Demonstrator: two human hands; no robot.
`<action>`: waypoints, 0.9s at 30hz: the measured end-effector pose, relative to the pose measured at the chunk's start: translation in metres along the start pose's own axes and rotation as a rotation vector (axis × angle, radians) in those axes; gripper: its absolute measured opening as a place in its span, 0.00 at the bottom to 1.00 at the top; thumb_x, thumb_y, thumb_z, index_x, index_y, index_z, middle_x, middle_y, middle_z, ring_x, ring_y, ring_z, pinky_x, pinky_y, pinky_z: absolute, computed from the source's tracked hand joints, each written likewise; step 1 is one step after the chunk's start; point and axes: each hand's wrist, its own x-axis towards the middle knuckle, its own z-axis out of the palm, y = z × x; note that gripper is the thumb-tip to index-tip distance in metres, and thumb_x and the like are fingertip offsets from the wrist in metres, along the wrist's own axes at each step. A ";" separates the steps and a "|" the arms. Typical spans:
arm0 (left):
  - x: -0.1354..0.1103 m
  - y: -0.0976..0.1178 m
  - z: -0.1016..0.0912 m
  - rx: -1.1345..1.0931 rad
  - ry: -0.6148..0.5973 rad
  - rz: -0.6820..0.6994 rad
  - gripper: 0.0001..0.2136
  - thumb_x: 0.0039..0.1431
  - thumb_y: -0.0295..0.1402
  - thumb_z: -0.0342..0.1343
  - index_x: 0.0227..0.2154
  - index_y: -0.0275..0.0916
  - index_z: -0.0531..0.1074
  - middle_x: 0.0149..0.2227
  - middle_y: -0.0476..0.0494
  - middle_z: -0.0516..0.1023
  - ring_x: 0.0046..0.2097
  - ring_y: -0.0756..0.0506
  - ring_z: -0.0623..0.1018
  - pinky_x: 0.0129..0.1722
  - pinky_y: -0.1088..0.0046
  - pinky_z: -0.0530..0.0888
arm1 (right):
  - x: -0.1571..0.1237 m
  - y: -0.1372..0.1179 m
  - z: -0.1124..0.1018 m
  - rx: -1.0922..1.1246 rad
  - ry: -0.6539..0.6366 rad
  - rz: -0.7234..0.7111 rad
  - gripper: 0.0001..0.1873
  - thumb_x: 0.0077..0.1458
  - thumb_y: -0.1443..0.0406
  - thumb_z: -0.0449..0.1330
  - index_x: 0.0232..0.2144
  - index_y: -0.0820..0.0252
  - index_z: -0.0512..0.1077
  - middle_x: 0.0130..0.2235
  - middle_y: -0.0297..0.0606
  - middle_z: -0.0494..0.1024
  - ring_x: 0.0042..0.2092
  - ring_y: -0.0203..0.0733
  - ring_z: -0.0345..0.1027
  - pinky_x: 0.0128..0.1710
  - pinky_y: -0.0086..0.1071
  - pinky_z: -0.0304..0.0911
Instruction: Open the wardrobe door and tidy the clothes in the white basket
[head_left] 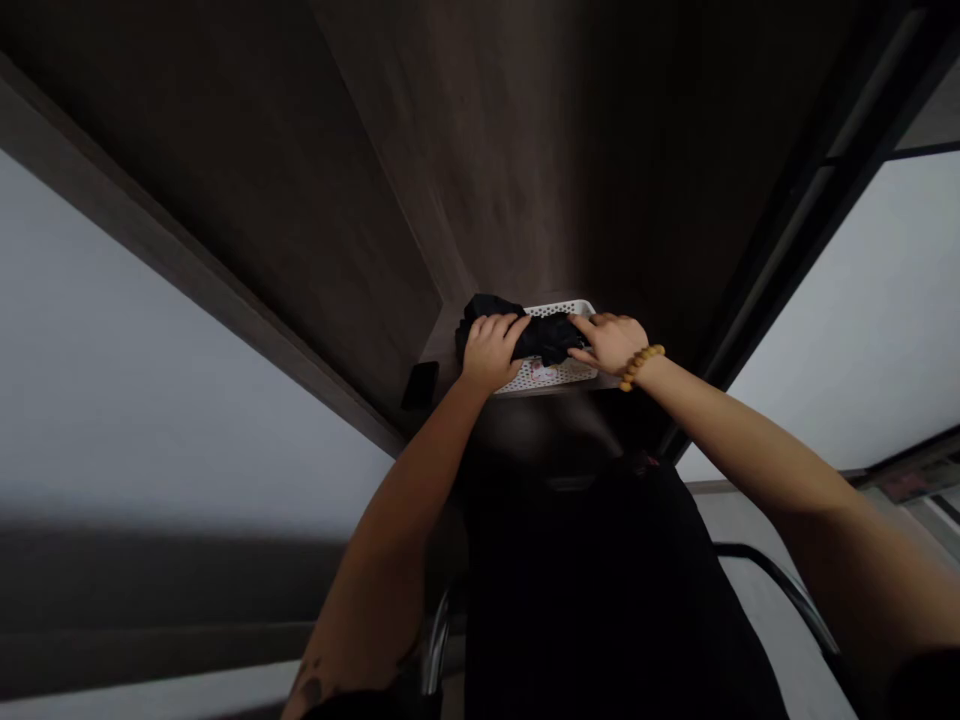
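Observation:
A long, crumpled bundle of black fabric [536, 338] lies across a white perforated plastic basket [577, 372]. It looks like a loosely folded umbrella, but its exact kind is hard to make out in the dim light. My left hand [491, 352] is over the bundle's bulky left part, fingers curled across the top. At the other end, my right hand [611, 343], with a beaded bracelet on its wrist, pinches the fabric between thumb and fingers. The basket's left side is hidden under the bundle and my left hand. A small pale label with pinkish marks shows on the basket below the fabric.
A black phone [420, 385] lies left of the basket on the dark wooden shelf surface [448, 325]. Wooden panels [487, 150] rise behind and beside it. My black-clad lap is below, with metal chair arms [780, 580] at either side.

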 end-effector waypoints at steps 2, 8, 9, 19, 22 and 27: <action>0.021 -0.015 0.015 0.015 -0.014 -0.128 0.38 0.64 0.46 0.58 0.74 0.37 0.60 0.73 0.31 0.65 0.73 0.29 0.63 0.74 0.48 0.54 | 0.038 0.003 0.008 -0.018 -0.053 0.045 0.36 0.71 0.45 0.48 0.73 0.55 0.59 0.59 0.54 0.78 0.58 0.60 0.73 0.51 0.43 0.66; 0.033 -0.046 0.063 -0.054 -0.331 -0.503 0.57 0.55 0.70 0.57 0.78 0.43 0.48 0.80 0.28 0.44 0.78 0.23 0.51 0.72 0.42 0.58 | 0.090 0.011 0.052 -0.049 -0.206 0.094 0.33 0.67 0.47 0.55 0.67 0.57 0.70 0.55 0.54 0.81 0.59 0.60 0.72 0.56 0.46 0.65; 0.032 -0.051 0.069 -0.074 -0.374 -0.516 0.57 0.54 0.72 0.56 0.78 0.44 0.47 0.80 0.29 0.43 0.78 0.23 0.49 0.72 0.43 0.58 | 0.093 0.011 0.056 -0.062 -0.197 0.106 0.35 0.67 0.45 0.55 0.66 0.59 0.72 0.57 0.56 0.80 0.62 0.62 0.69 0.59 0.49 0.64; 0.061 -0.090 0.106 -0.108 -0.438 -0.543 0.60 0.50 0.78 0.49 0.77 0.43 0.51 0.80 0.28 0.42 0.80 0.27 0.46 0.74 0.48 0.56 | 0.143 0.016 0.078 -0.016 -0.467 0.321 0.78 0.37 0.25 0.67 0.79 0.55 0.48 0.77 0.68 0.48 0.70 0.78 0.60 0.62 0.59 0.64; 0.081 -0.104 0.115 -0.104 -0.445 -0.552 0.59 0.50 0.78 0.49 0.77 0.43 0.52 0.80 0.28 0.43 0.79 0.27 0.46 0.75 0.47 0.54 | 0.172 0.019 0.085 -0.018 -0.464 0.296 0.74 0.39 0.25 0.66 0.76 0.59 0.54 0.73 0.70 0.59 0.67 0.70 0.67 0.60 0.52 0.68; 0.117 -0.130 0.134 -0.119 -0.426 -0.568 0.58 0.50 0.77 0.50 0.76 0.42 0.56 0.80 0.27 0.46 0.79 0.26 0.46 0.74 0.47 0.56 | 0.222 0.029 0.096 -0.036 -0.439 0.261 0.67 0.44 0.27 0.65 0.73 0.62 0.62 0.68 0.68 0.67 0.66 0.68 0.69 0.60 0.51 0.70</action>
